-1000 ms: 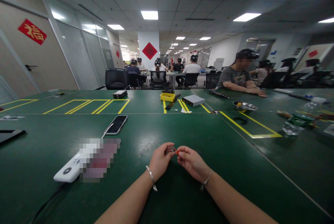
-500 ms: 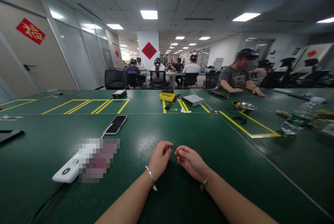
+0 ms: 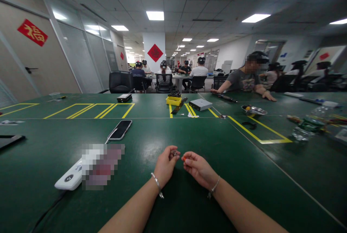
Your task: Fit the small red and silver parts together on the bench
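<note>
Above the green table [image 3: 146, 135] my two hands face each other, a small gap between their fingertips. My left hand [image 3: 167, 162] is closed in a pinch on a small metallic piece [image 3: 175, 153], too small to name. Between the thumb and fingers of my right hand [image 3: 199, 168] is a small orange-red piece [image 3: 184, 159], mostly covered by the fingertips. The pieces are apart from each other. Each wrist wears a silver bracelet.
To the left lie a phone [image 3: 120, 130] and a white power strip [image 3: 69, 178] with a black cord. Farther off are a yellow tray [image 3: 173, 101], a grey box [image 3: 200, 104], a metal bowl [image 3: 255, 110] and a water bottle [image 3: 306, 124]. A co-worker [image 3: 248, 77] sits across the table.
My hands stay almost in place; slightly more of the metallic piece shows in my left fingers. The co-worker's one arm has swung outward, toward the left of the picture.
</note>
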Available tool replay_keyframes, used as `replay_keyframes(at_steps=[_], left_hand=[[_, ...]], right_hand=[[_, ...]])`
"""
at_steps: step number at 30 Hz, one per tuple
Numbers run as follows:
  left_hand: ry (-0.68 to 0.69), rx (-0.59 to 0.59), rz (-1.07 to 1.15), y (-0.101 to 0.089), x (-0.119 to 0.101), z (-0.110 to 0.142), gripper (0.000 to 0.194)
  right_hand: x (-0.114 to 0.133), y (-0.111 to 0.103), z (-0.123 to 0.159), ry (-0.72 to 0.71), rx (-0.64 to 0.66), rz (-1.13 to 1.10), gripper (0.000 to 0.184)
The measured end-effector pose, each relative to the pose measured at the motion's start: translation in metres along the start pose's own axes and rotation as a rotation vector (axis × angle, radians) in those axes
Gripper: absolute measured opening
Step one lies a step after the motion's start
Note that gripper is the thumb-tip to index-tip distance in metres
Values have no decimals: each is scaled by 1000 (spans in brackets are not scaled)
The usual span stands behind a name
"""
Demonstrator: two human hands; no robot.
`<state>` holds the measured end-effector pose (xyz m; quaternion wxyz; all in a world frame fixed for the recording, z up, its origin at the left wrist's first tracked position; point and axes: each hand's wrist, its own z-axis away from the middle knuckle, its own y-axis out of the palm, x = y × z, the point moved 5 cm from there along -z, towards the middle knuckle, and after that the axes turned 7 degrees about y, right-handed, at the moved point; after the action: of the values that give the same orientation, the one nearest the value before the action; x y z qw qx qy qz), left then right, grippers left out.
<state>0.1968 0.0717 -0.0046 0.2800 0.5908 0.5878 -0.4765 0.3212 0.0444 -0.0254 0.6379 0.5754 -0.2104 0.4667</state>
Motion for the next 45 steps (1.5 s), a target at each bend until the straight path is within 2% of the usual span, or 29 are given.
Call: replay_keyframes(at_steps=[3,13,19,24,32,35,45], left_hand=[[8,-5,86,1,1,0,24],[22,-18,96,0,0,2,16],[-4,8,160,3,0,2,25],[46,42,-74,1,-8,3,17],[205,118,-498,6,-23,8,12],[243,128,-578,8,-29,10,8],[235,92,-688,7,-34,13,6]], right_hand=[[-1,0,-1,17,-8,-12,18],[0,3,-1,-4,18,14,14],[0,-1,-1,-4,6,-17,20],[0,0,0,-17,-20,-17,18],[2,4,0,-88,-157,28,23],[0,5,0,-109,-178,68,22],[-5,4,-1,-189,-220,251,21]])
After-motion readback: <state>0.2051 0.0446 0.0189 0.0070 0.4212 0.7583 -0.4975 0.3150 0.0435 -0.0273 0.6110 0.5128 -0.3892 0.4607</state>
